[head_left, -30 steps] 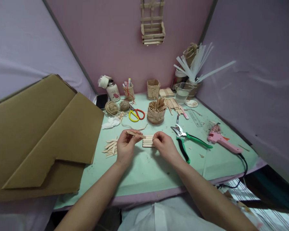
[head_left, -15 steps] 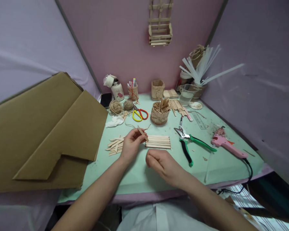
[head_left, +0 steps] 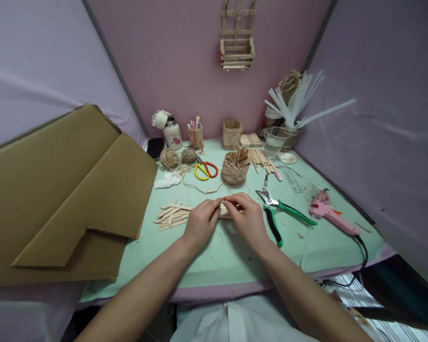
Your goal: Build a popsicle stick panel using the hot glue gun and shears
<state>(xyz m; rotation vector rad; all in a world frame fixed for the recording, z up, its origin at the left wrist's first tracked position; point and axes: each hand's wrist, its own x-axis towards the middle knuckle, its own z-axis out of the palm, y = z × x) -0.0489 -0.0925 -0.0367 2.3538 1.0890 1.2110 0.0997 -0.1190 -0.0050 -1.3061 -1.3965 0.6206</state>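
Note:
My left hand and my right hand meet over a small panel of flat wooden craft sticks laid side by side. Both are closed in a pinch, thumbs and forefingers nearly touching at a craft stick that the fingers mostly hide. Much of the panel lies under my right hand. Left of my hands is a loose pile of craft sticks, some with pointed ends. Green-handled pruning shears lie open to the right.
Behind my hands stand a stick-filled holder, scissors and twine balls. A pink glue gun lies at the right. Large cardboard covers the left side. A water cup stands at the back right.
My right hand has moved up from its fist near the table front to join my left hand. The left hand has brought the craft stick over the panel. The view has shifted slightly.

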